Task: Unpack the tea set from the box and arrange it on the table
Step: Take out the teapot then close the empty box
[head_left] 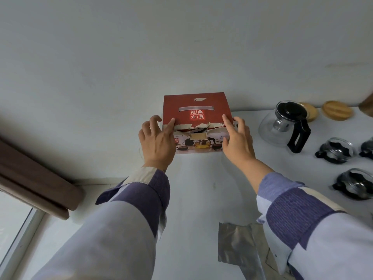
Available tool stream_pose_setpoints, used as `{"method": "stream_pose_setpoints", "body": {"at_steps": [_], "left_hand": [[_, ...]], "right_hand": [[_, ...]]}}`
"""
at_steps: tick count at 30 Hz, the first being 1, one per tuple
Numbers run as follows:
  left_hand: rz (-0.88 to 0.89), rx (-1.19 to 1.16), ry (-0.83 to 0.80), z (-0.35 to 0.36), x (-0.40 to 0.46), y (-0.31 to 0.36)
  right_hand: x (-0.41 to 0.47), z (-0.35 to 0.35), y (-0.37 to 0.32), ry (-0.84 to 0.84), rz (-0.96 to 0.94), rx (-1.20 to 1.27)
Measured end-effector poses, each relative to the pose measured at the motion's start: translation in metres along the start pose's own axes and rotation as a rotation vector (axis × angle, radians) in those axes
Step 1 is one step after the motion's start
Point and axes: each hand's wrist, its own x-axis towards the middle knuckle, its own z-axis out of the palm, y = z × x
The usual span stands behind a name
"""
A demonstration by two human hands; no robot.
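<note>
A red tea-set box (196,105) with a torn front flap stands on the white table (197,190) against the wall. My left hand (156,142) touches the box's left front corner with spread, fairly straight fingers. My right hand (237,141) touches its right front corner the same way. Right of the box stands a glass teapot (282,126) with a black lid and handle. Three glass cups with black holders (336,151) (367,147) (354,184) sit further right. Two round wooden coasters (308,111) (337,110) lie at the back.
A silvery foil sheet (236,245) lies on the table near my right sleeve. A brown curtain or padded bar (38,178) runs along the left by a window. The wall stands directly behind the box.
</note>
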Motion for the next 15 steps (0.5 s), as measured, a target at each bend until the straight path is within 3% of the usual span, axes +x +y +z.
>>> {"method": "stream_pose_setpoints", "body": {"at_steps": [3,8,15], "left_hand": [[0.073,0.004,-0.035,0.001,0.003,0.005],[0.109,-0.041,-0.189,0.007,0.008,0.008],[0.100,-0.079,-0.263,0.007,0.006,0.012]], "right_hand": [[-0.002,0.006,-0.007,0.100,-0.142,-0.181],[-0.002,0.015,-0.029,0.120,-0.407,-0.198],[0.010,0.004,-0.037,0.242,-0.442,-0.030]]}}
